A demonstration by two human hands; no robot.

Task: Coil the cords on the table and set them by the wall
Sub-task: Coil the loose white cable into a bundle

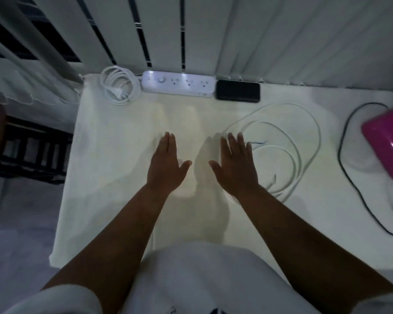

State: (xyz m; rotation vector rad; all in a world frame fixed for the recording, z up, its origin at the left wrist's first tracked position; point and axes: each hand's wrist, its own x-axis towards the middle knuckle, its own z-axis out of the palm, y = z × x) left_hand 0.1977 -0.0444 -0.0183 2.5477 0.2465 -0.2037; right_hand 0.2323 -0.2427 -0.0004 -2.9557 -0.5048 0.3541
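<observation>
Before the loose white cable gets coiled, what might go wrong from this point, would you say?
The loose white cable ends in bare wire tips near the right hand; they may prick or snag while coiling. Its outer loop lies close to the black cord of the pink object, so pulling could tangle them. Space by the wall looks crowded.

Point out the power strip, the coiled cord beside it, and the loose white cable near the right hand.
power strip [178,86]: head view, middle of its top face, by the wall.
coiled cord [119,89]: head view, on the plug inside the coil.
loose white cable [318,130]: head view, outer loop's right bend.
</observation>
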